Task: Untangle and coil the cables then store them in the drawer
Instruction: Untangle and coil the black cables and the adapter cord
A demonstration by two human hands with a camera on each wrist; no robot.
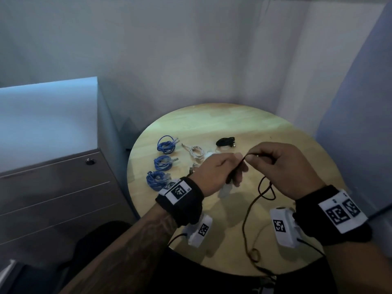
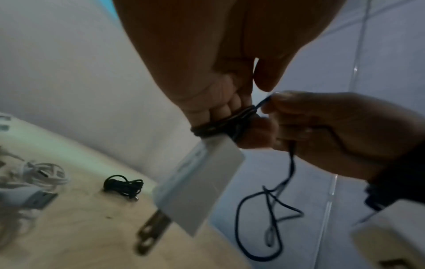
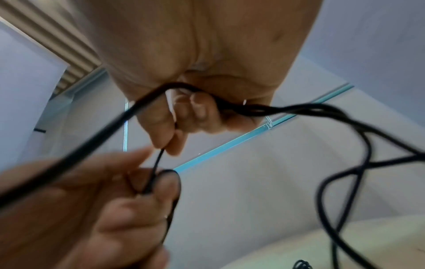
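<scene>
Above the round wooden table (image 1: 212, 124), both hands work one thin black cable (image 1: 248, 209). My left hand (image 1: 235, 166) grips several turns of it wound round the fingers, seen as a tight bundle (image 2: 220, 123). A white plug adapter (image 2: 202, 183) hangs below that hand with its prongs pointing down. My right hand (image 1: 261, 158) pinches the black cable (image 3: 158, 160) between thumb and forefinger just beside the left fingers. The loose length droops in loops (image 2: 264, 218) to the table's near edge.
Three coiled blue cables (image 1: 163, 163) lie in a column at the table's left. Coiled white cables (image 1: 197, 152) and a small black coil (image 1: 224, 142) lie behind the hands. A grey drawer cabinet (image 1: 53, 198) stands to the left, its drawers closed. Walls enclose the far and right sides.
</scene>
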